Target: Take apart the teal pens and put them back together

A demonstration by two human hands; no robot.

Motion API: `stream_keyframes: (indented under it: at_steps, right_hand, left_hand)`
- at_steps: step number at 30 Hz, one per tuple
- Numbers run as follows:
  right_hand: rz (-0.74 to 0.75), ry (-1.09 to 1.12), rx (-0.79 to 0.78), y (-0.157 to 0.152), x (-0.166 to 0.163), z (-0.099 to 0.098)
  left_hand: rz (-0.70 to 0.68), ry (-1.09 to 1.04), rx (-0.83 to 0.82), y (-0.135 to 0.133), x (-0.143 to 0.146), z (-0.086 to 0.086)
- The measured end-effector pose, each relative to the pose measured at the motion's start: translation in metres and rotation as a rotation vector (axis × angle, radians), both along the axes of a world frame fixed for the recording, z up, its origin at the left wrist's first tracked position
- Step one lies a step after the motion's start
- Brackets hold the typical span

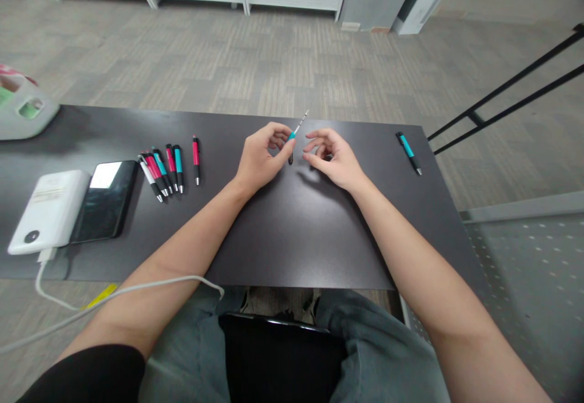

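My left hand [260, 160] is curled over the middle of the dark table [292, 239], pinching a teal pen part [292, 135] whose thin refill tip sticks up and away. A small dark piece [291, 158] hangs or stands just below my fingers. Close to the right of it, my right hand [331, 160] has its fingers loosely curled, and I cannot make out anything in them. Left of my hands lie several red and teal pens [162, 171] in a row, with one red pen [196, 158] set apart. A lone teal pen [409, 152] lies at the far right.
A white power bank [48, 208] and a black phone [107, 199] sit at the table's left, a white cable [114, 293] trailing off the near edge. A pale container [22, 108] is at the far left. Black rails [511, 96] stand to the right.
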State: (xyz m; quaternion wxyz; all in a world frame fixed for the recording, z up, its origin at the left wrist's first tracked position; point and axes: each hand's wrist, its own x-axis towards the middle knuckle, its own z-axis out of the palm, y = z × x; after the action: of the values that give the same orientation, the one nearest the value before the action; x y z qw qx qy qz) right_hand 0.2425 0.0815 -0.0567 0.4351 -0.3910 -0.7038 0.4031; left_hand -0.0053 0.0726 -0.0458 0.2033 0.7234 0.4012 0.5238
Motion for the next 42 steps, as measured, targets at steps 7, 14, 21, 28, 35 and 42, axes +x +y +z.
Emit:
stream_keyframes:
  at_steps: [7, 14, 21, 28, 35, 42]
  right_hand:
    - [-0.075, -0.553, 0.202, -0.018, -0.012, 0.007]
    - [-0.122, -0.757, 0.216, -0.026, -0.032, 0.018]
    - [-0.075, -0.466, 0.103, -0.014, -0.024, 0.007]
    - [-0.105, -0.14, 0.031, 0.0, -0.006, 0.008]
    - [-0.313, 0.072, 0.07, 0.02, 0.028, 0.014]
    - [-0.268, 0.159, 0.032, 0.023, 0.038, 0.023]
  left_hand:
    - [0.132, -0.118, -0.012, 0.012, -0.002, -0.009]
    - [0.131, -0.087, -0.016, 0.013, -0.003, -0.011]
    - [0.147, -0.081, -0.013, 0.016, -0.005, -0.013]
    - [0.135, -0.007, -0.078, 0.011, -0.006, -0.007]
    - [0.05, 0.098, -0.006, 0.008, -0.004, -0.006]
    - [0.013, 0.168, -0.003, 0.006, -0.005, -0.006]
